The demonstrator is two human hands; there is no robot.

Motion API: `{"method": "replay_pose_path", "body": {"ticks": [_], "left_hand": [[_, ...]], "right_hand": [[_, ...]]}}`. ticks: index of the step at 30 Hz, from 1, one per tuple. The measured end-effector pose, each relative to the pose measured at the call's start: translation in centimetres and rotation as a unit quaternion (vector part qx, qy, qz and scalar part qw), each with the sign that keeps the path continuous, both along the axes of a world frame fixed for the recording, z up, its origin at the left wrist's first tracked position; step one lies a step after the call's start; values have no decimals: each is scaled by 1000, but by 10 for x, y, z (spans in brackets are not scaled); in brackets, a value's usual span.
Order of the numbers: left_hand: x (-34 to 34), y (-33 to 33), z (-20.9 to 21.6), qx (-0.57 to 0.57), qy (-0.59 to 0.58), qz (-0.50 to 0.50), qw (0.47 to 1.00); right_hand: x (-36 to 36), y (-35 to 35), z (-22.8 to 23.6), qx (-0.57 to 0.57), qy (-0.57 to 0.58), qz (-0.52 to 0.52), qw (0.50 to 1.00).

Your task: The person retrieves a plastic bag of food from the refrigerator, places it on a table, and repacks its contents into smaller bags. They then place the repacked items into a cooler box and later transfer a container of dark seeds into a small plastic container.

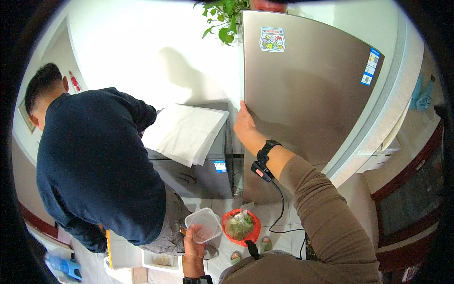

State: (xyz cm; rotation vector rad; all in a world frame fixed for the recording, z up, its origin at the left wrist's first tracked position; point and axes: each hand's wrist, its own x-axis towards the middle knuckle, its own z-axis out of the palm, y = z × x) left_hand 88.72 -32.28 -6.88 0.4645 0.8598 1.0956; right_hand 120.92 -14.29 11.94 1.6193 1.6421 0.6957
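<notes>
My left hand (193, 246) is closed around the rim of a see-through plastic food container (204, 224), low in the middle of the head view. Nothing can be made out inside the container. My right hand (247, 127) reaches forward and grips the left edge of the brownish-grey refrigerator door (302, 94). Some of its fingers are hidden at that edge. A cartoon sticker and a blue-and-white label are stuck on the door. Black bands sit on both my wrists, and a cable hangs from the right one.
Close on the left, a person in a dark sweater (99, 165) bends over. A grey chest-like appliance (203, 177) bears a pale cloth (187, 130). On the tiled floor stands a red-lined bin (255, 232) holding greens. White drawers (158, 261) lie lower left; a leafy plant (227, 23) hangs above.
</notes>
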Motion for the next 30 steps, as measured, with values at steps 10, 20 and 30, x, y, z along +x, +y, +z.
{"method": "replay_pose_path", "body": {"ticks": [10, 20, 30], "left_hand": [[34, 31, 14, 0, -3, -50, 999], [109, 76, 18, 9, -18, -236, 971], [246, 69, 33, 36, -34, -402, 914]], "right_hand": [[-9, -41, -21, 131, 71, 39, 988], [75, -307, -115, -210, 643, -160, 719], [84, -471, -75, 700, 681, -104, 192]]}}
